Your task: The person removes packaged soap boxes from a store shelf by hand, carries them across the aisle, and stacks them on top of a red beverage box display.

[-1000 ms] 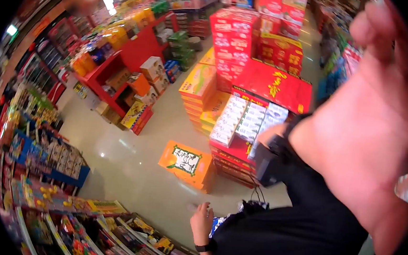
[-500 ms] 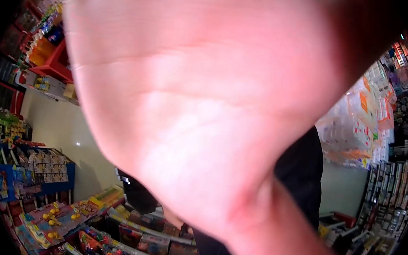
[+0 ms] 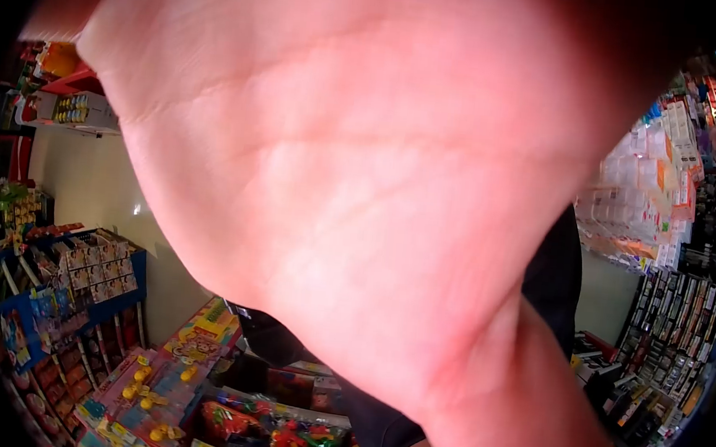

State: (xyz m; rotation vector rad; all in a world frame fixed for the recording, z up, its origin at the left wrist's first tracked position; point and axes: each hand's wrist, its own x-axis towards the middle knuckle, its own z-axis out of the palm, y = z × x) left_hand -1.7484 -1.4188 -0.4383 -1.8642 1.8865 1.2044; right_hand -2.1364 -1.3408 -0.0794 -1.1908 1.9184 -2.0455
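My right hand fills most of the view, its palm very close to the lens and blurred. The wrist runs down to the lower right. The fingers are cut off at the top edge or lost in shadow, so I cannot tell how they are bent or whether they hold anything. My left hand does not show. Behind the palm, dark clothing is partly visible, and a black item shows at the palm's lower edge.
Packed shop shelves surround me. A blue display rack holds small packets at left. Below are toy packages with yellow figures and a bin of colourful bagged toys. Clear plastic boxes and stacked cases stand at right.
The palm has shifted slightly and covers more of the upper left. The shop background has shifted a little, with more of the lower-left toy shelves showing.
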